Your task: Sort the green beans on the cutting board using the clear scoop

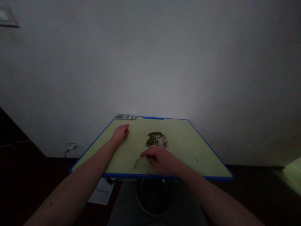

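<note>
A small yellow-green table (188,144) with a blue rim stands against a white wall. A heap of small dark green grains (157,139) lies near its middle. My right hand (162,160) rests palm down just in front of the heap, its fingers on a clear plastic protractor (140,164) that lies flat near the front edge. My left hand (120,134) lies on the table at the far left, fingers loosely curled, holding nothing. Its fingertips point toward a small shiny flat object (126,117) at the back left corner.
A wall socket with a plug and cable (70,147) sits low on the wall at the left. Below the table's front edge are a dark round container (152,197) and a white sheet (101,192) on the dark floor. Another yellow-green surface (293,172) shows at the right edge.
</note>
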Motion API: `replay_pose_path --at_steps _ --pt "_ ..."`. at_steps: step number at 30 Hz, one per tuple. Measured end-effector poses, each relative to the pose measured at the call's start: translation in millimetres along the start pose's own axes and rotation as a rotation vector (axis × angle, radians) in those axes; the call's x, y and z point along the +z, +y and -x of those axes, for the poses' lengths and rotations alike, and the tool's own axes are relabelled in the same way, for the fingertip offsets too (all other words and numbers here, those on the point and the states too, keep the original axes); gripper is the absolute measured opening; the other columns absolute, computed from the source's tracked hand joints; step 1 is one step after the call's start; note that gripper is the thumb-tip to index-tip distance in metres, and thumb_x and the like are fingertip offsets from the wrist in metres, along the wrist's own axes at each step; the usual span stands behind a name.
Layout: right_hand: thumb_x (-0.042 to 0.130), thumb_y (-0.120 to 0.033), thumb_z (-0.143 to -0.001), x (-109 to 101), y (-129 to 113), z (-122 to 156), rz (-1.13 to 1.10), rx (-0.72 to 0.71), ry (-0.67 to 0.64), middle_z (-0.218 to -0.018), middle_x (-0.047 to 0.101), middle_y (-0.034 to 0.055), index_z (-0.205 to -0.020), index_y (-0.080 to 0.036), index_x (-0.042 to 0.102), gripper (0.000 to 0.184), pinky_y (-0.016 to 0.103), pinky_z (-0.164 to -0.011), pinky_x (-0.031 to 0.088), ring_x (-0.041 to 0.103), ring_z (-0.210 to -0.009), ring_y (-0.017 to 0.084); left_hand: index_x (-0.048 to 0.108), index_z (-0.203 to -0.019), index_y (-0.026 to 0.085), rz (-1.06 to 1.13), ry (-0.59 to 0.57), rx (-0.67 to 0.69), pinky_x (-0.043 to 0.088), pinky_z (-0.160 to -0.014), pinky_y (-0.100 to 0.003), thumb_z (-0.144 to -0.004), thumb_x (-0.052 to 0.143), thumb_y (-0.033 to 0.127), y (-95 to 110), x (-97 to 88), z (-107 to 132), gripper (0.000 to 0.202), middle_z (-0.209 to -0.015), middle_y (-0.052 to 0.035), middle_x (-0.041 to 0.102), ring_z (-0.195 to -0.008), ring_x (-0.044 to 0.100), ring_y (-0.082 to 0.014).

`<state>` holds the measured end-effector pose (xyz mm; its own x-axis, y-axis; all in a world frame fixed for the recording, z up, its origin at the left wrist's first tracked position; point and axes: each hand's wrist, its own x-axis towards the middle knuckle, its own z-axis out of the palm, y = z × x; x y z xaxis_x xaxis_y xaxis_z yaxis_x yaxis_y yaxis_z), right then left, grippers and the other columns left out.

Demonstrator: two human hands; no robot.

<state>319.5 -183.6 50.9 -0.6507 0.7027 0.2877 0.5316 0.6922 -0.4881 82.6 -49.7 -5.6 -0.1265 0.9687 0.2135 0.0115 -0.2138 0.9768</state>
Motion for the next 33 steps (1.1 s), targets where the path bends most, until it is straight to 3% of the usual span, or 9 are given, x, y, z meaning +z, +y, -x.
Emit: replay_pose_path --at_steps 5,9,19,33 --pt "0.042 -0.006 -0.071 23 -3 -23 -0.006 -0.09 -0.158 -0.088 0.064 0.0028 -0.101 -0.02 0.061 0.038 0.022 -0.074 0.038 0.054 -0.081 0.012 0.039 -0.047 0.018 0.016 -0.007 0.009 0.02 -0.034 -0.023 -0.069 0.048 0.041 -2 -0.3 -2 0.034 -0.036 0.0045 0.036 -0.031 0.03 -0.0064" --pt "0.041 -0.006 -0.07 26 1 -21 -0.018 -0.099 -0.211 -0.091 0.065 0.0029 -0.102 -0.019 0.061 0.039 0.021 -0.073 0.039 0.056 -0.082 0.012 0.038 -0.045 0.018 0.019 -0.004 0.013 0.02 -0.034 -0.023 -0.07 0.048 0.041 -1 -2.1 -2 0.035 -0.036 0.0041 0.036 -0.031 0.03 -0.0065" --pt "0.043 -0.01 -0.073 5 6 6 -0.005 0.016 -0.177 -0.094 0.065 0.0038 -0.105 -0.02 0.06 0.037 0.023 -0.073 0.041 0.057 -0.082 0.013 0.039 -0.044 0.018 -0.013 0.001 0.031 0.02 -0.034 -0.023 -0.07 0.048 0.042 -1 -2.6 -1 0.037 -0.033 0.0042 0.034 -0.03 0.029 -0.0067" --pt "0.042 -0.011 -0.074 -3 11 31 -0.029 0.163 -0.072 -0.101 0.063 0.0059 -0.106 -0.021 0.059 0.038 0.029 -0.081 0.04 0.056 -0.091 0.017 0.039 -0.046 0.018 0.032 -0.002 -0.003 0.02 -0.034 -0.022 -0.069 0.049 0.042 -3 -2.2 -2 0.035 -0.036 0.0047 0.035 -0.031 0.03 -0.0062"
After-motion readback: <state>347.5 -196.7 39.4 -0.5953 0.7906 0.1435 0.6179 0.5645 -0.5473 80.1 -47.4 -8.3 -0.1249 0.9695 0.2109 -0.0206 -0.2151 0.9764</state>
